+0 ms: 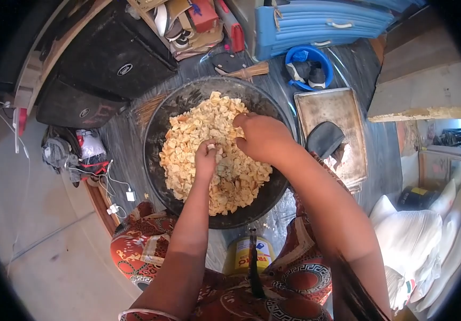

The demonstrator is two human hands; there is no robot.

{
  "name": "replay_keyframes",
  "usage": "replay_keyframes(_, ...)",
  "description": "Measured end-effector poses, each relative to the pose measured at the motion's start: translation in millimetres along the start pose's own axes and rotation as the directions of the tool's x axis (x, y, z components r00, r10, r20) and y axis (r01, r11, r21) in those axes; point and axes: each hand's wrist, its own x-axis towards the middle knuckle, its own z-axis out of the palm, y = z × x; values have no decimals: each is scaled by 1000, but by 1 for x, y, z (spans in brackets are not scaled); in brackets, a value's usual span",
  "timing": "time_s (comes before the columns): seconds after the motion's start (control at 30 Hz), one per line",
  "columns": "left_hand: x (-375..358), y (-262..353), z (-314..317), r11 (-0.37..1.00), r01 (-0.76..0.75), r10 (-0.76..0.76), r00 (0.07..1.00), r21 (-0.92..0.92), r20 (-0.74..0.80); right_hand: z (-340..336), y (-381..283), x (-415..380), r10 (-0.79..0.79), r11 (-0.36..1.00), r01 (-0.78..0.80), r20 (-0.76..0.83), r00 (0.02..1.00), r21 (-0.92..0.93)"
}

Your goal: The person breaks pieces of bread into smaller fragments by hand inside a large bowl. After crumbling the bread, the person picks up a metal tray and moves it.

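Note:
A wide black basin [158,176] holds a large heap of pale, torn bread-like pieces [214,115]. Over the middle of the heap, my left hand [206,160] is closed, with a small pale piece [211,146] pinched at its fingertips. My right hand [262,138] reaches over the heap's right side, its fingers curled down against the pieces. What those fingers hold, if anything, is hidden from above.
A yellow tin [249,255] stands between my legs, below the basin. To the right lie a worn metal tray [334,109] and a blue tub [329,67] with shoes. White sacks [412,241] fill the lower right; black suitcases [107,53] stand upper left.

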Motion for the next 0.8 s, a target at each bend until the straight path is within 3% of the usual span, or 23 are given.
replay_keyframes(0.07,2,-2,-5,999,-8,8,1000,33,9,-2,0,-1,12,1000,-12,11,1000,-6)
replay_keyframes(0.13,-7,11,-5,994,106,-105,994,-16,28,-4,1,-1,61,997,-63,52,997,43)
replay_keyframes(0.27,-3,-9,-3,995,89,-88,996,34,-29,1,5,-2,29,999,-30,17,999,33)
replay_keyframes(0.33,0,-32,-4,956,-80,74,997,283,33,5,7,-4,-34,999,35,-111,993,11)
replay_keyframes(0.37,4,-47,-4,910,-23,24,1000,415,1,6,8,-4,-30,999,32,-107,994,13)
replay_keyframes(0.4,-4,-51,2,909,-19,18,1000,416,4,7,8,-4,-42,999,44,-121,992,15)
replay_keyframes(0.47,-31,-61,20,679,-331,400,915,655,49,7,9,-5,-50,999,52,-131,990,16)
replay_keyframes(0.5,-34,-92,23,623,-331,280,940,709,193,6,9,-6,-45,999,47,-112,993,15)
replay_keyframes(0.57,-49,-133,27,562,-343,141,936,753,321,6,9,-8,-41,999,43,-90,995,12)
replay_keyframes(0.63,-68,-150,28,256,-591,-86,774,765,627,9,10,-9,-61,998,61,-114,992,-1)
replay_keyframes(0.67,-69,-158,27,262,-589,-87,774,764,627,9,9,-9,-61,998,61,-109,992,-3)
replay_keyframes(0.73,-67,-176,24,-61,-629,204,752,775,627,8,9,-8,-18,999,17,-35,999,-31)
replay_keyframes(0.8,-68,-182,24,-31,-602,147,787,798,600,8,11,-6,-3,999,3,4,1000,-35)
